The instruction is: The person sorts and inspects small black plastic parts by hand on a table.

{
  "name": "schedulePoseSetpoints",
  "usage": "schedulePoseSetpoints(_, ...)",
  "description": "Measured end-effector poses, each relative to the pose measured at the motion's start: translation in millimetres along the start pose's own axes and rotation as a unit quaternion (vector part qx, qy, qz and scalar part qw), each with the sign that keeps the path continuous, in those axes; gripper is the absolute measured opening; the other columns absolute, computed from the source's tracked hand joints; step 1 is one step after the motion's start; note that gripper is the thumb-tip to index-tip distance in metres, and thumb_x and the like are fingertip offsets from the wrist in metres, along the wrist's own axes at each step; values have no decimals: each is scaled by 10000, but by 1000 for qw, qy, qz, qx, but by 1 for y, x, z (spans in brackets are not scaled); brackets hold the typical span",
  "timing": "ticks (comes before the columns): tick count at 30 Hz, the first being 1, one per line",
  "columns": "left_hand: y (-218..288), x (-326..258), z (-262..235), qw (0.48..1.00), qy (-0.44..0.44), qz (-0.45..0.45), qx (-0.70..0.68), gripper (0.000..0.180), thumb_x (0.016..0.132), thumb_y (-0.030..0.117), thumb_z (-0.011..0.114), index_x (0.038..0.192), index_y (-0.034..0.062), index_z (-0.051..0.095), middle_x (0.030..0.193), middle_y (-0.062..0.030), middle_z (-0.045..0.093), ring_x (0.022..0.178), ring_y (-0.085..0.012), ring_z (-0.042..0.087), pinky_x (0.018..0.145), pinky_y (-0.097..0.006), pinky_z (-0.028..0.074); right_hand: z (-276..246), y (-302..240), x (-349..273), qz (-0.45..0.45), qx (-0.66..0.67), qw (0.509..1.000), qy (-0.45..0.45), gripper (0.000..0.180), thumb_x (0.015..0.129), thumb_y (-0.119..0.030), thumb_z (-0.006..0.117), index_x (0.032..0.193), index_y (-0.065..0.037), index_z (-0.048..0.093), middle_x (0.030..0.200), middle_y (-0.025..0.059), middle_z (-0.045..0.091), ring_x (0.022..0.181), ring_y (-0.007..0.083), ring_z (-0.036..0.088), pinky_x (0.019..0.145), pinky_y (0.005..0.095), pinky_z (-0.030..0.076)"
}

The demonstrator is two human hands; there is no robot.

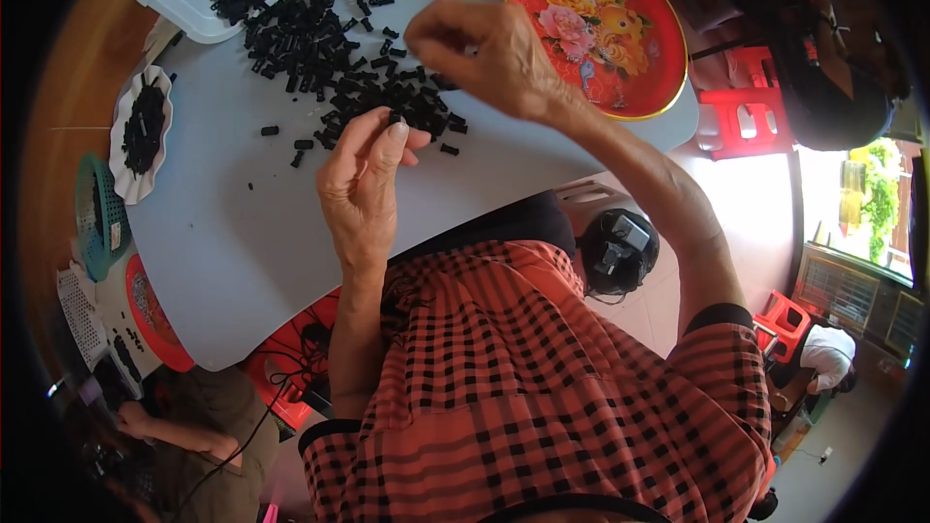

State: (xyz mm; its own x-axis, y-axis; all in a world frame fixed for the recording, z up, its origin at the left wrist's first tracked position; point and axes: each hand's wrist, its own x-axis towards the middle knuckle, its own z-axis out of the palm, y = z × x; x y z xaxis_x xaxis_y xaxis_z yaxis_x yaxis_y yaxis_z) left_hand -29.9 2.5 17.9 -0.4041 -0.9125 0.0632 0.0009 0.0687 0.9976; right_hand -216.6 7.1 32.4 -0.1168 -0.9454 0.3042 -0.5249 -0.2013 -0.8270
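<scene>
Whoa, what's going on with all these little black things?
A person's left hand pinches a small black piece at the near side of a loose heap of black pieces on a pale table. Their right hand is raised near a red flowered tray, fingers curled; whether it holds anything, I can't tell.

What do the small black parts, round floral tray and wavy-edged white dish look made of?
Small black parts: likely moulded plastic, fairly matte; uniform black, repeated shape.
Round floral tray: probably coated metal, glossy; gold rim, sheen. Plastic possible.
Wavy-edged white dish: smooth; thin fluted rim suggests plastic, ceramic possible.
</scene>
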Motion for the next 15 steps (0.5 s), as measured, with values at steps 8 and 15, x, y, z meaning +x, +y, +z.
schedulePoseSetpoints(8,-5,1,2,996,-5,-48,-77,236,899,175,574,995,-36,620,771,-82,665,653,-98,546,641,-228,446,-12,35,45,-76,-239,961,-115,132,754,-125,648,811,-6,642,681,130,644,627,262,641,610,342,519)
schedulePoseSetpoints(15,-9,7,-3,979,-23,-78,-189,202,900,136,555,984,-38,616,790,-89,657,679,-118,554,669,-253,444,-8,23,47,-26,-198,969,-145,124,728,-96,645,797,7,639,692,98,647,645,192,637,634,292,512)
